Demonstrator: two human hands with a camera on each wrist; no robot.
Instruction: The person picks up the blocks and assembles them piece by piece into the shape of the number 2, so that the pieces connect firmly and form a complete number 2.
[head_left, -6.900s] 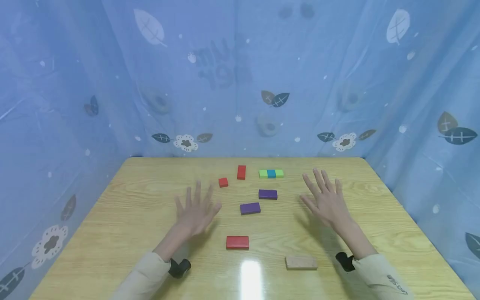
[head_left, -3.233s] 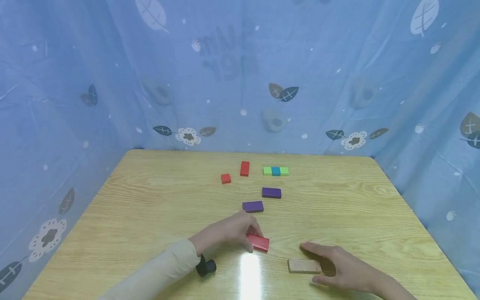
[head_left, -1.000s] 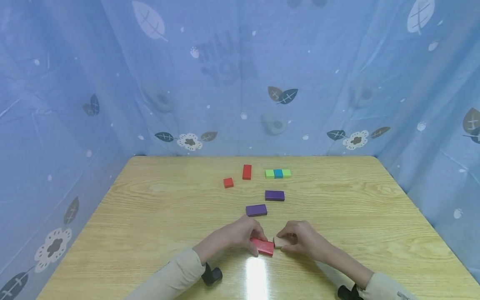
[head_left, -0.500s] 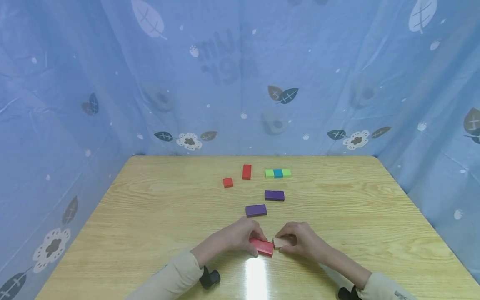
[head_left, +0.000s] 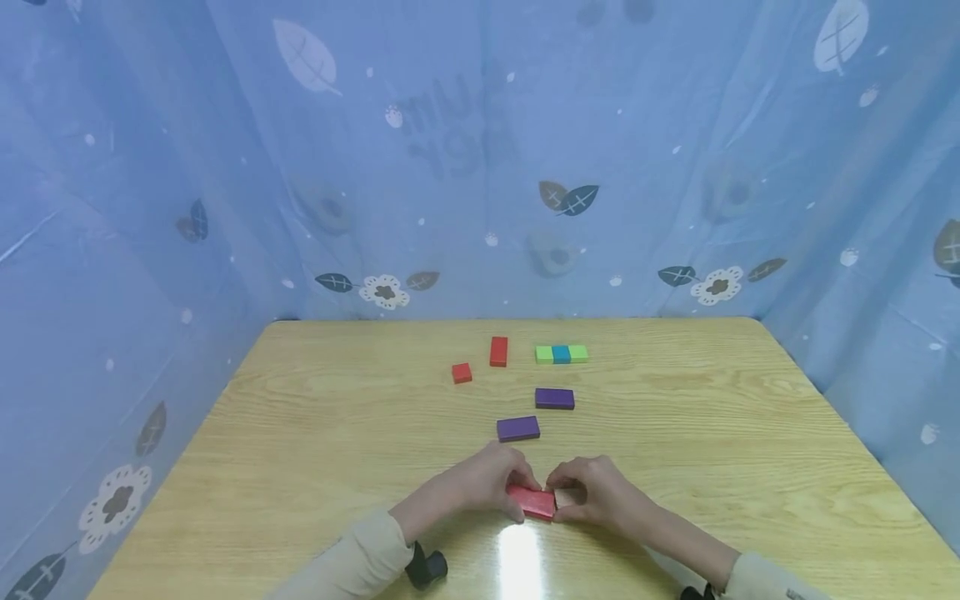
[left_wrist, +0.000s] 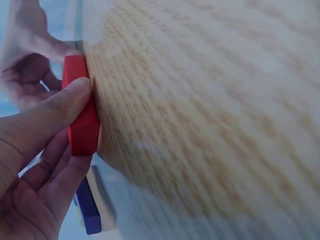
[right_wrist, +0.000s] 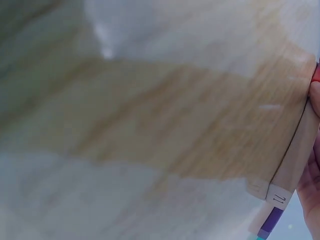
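Note:
My left hand (head_left: 486, 482) pinches a red rectangular block (head_left: 534, 504) between thumb and fingers, low over the wooden table. In the left wrist view the thumb lies along one long side of the red block (left_wrist: 84, 127) and the fingertips sit on the other. Just to its right, my right hand (head_left: 609, 498) pinches a plain wooden block (head_left: 567, 497), mostly hidden by the fingers. The two blocks stand end to end, right up against each other. Dark marks show on the end of the wooden block (right_wrist: 295, 157) in the right wrist view.
Two purple blocks (head_left: 518, 428) (head_left: 555, 398) lie beyond the hands. Farther back are a small red block (head_left: 462, 372), an upright-lying red block (head_left: 498, 352) and a green-blue-green row (head_left: 561, 355). A blue patterned curtain (head_left: 480, 167) encloses the table (head_left: 337, 417).
From open above the table, the left hand gripped the red block and shifted it right. The right hand gripped the wooden block and brought it leftward; the small gap between them has closed.

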